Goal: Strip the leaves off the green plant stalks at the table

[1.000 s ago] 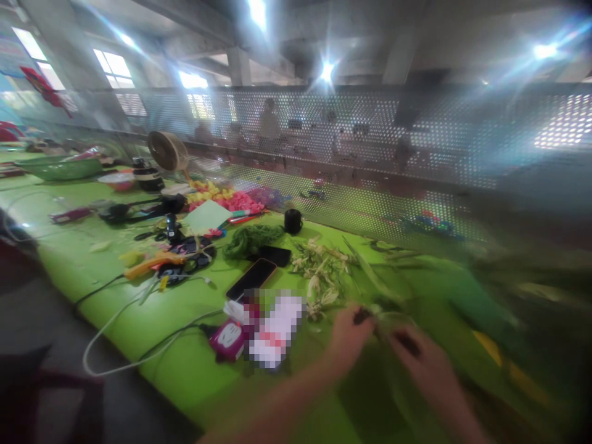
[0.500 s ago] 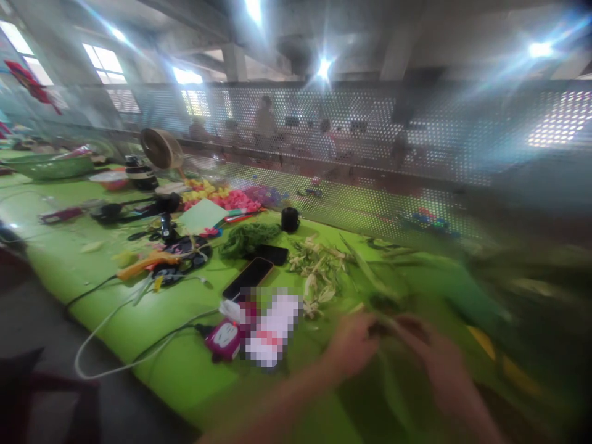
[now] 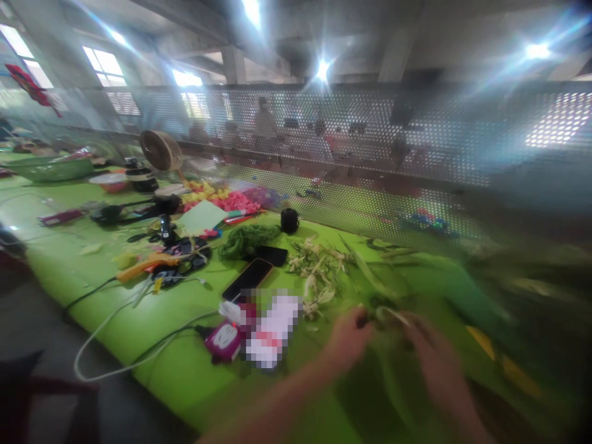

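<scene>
Low over the green table, my left hand (image 3: 349, 336) is closed, its fingers curled round something too blurred to name. To its right, my right hand (image 3: 428, 345) is closed with the fingertips at a pale thin strip (image 3: 394, 313), which curves toward the left hand. A long green leaf-like strip (image 3: 391, 376) hangs down between the two wrists. Just beyond the fingers lies a dark round object (image 3: 382, 301), partly blurred. Pale yellow-green artificial flowers or leaves (image 3: 319, 271) are heaped to the left of the hands, and long green strips (image 3: 367, 265) lie behind them.
Phones (image 3: 247, 280), a purple power adapter (image 3: 226, 339) and a blurred-out pink-white packet (image 3: 275, 330) lie left of my hands. An orange glue gun (image 3: 145, 265) trails cables. A black cup (image 3: 290, 220) and a fan (image 3: 160, 151) stand near the perforated divider (image 3: 361, 185).
My hands have drawn apart: the left has shifted slightly left, and a gap with the pale strip now shows between them. Things on the table have stayed put.
</scene>
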The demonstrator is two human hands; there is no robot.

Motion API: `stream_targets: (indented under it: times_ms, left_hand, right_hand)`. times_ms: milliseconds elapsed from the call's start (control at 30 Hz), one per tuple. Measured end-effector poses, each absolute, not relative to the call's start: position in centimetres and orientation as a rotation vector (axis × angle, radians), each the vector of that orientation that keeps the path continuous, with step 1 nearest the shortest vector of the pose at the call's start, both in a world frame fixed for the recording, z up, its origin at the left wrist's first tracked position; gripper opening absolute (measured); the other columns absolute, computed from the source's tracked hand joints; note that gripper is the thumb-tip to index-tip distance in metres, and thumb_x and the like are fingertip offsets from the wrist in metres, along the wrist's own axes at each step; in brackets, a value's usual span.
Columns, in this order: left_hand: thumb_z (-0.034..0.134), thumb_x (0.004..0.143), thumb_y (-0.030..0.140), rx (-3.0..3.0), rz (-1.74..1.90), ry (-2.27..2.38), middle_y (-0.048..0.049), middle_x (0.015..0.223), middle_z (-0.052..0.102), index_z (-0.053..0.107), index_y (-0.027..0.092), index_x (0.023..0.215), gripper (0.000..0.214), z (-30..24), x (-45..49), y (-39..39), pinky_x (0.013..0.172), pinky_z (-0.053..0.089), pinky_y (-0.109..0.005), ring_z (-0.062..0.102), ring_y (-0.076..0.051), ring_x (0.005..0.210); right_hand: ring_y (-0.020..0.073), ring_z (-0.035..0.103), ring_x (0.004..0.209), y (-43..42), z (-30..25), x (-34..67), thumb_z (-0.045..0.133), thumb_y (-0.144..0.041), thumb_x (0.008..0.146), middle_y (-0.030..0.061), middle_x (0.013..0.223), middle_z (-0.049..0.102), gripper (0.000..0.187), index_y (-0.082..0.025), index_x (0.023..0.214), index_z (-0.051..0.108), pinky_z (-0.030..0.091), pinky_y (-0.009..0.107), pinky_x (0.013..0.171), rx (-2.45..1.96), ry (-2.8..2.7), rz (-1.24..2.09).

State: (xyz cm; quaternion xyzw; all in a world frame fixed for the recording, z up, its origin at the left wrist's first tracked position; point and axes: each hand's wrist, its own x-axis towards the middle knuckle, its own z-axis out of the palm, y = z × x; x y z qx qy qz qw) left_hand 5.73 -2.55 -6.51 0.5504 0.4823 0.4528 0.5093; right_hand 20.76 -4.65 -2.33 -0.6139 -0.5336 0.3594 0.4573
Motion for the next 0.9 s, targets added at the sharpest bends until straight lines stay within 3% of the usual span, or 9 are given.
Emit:
stream_targets:
  times_ms: [200, 300, 400, 533, 633, 900]
  left_hand:
    - [0.056, 0.08, 0.034, 1.182, 1.156, 1.191, 0.0041, 0.062, 0.043, 0.053, 0.015, 0.067, 0.023, -6.0, 5.5, -2.6, 0.056, 0.03, -0.022, 0.039, -0.009, 0.06]
    - [0.056, 0.079, 0.033, 1.15, 1.195, 1.216, 0.0053, 0.059, 0.039, 0.047, 0.016, 0.063, 0.024, -6.0, 5.4, -2.6, 0.054, 0.028, -0.022, 0.037, -0.009, 0.059]
    - [0.056, 0.08, 0.034, 1.145, 1.193, 1.166, 0.0039, 0.062, 0.043, 0.051, 0.016, 0.066, 0.023, -6.2, 5.5, -2.5, 0.056, 0.03, -0.022, 0.04, -0.009, 0.062]
    - [0.056, 0.08, 0.034, 1.227, 1.117, 1.1, 0.0021, 0.066, 0.048, 0.057, 0.015, 0.071, 0.022, -6.6, 5.6, -2.4, 0.059, 0.033, -0.022, 0.043, -0.011, 0.065]
    - [0.056, 0.079, 0.03, 1.302, 1.073, 1.046, 0.0028, 0.065, 0.047, 0.059, 0.014, 0.071, 0.017, -6.6, 5.7, -2.5, 0.06, 0.033, -0.022, 0.042, -0.01, 0.063]
    - [0.054, 0.077, 0.021, 1.362, 1.052, 1.222, 0.0036, 0.063, 0.049, 0.058, 0.016, 0.07, 0.01, -6.5, 5.6, -2.5, 0.054, 0.03, -0.021, 0.042, -0.01, 0.06]
  right_hand:
    - [0.0217, 0.068, 0.072, -4.6, -3.5, 20.4, 0.064, -0.044, 0.068, 0.005, 0.081, 0.074, 0.026, -0.022, 0.081, 0.069, 0.051, 0.032, 0.069, -1.569, -1.524, 0.727]
    - [0.0231, 0.067, 0.067, -4.6, -3.2, 19.5, 0.064, -0.042, 0.062, 0.0048, 0.072, 0.074, 0.022, -0.023, 0.07, 0.069, 0.052, 0.033, 0.064, -1.55, -1.515, 0.877]
    - [0.0261, 0.069, 0.07, -4.6, -2.8, 18.8, 0.066, -0.044, 0.057, 0.007, 0.074, 0.075, 0.026, -0.022, 0.068, 0.072, 0.054, 0.034, 0.06, -1.538, -1.369, 1.095]
    - [0.027, 0.07, 0.084, -4.7, -2.8, 19.6, 0.06, -0.051, 0.069, 0.0078, 0.09, 0.076, 0.035, -0.024, 0.083, 0.075, 0.056, 0.037, 0.067, -1.524, -1.196, 1.119]
    - [0.0271, 0.069, 0.08, -4.7, -3.0, 21.2, 0.06, -0.051, 0.072, 0.0069, 0.095, 0.076, 0.035, -0.025, 0.091, 0.074, 0.057, 0.038, 0.067, -1.513, -1.36, 0.979]
    - [0.0229, 0.064, 0.065, -4.4, -2.4, 21.6, 0.062, -0.048, 0.071, 0.0051, 0.08, 0.074, 0.028, -0.024, 0.081, 0.072, 0.055, 0.035, 0.063, -1.481, -1.303, 0.929]
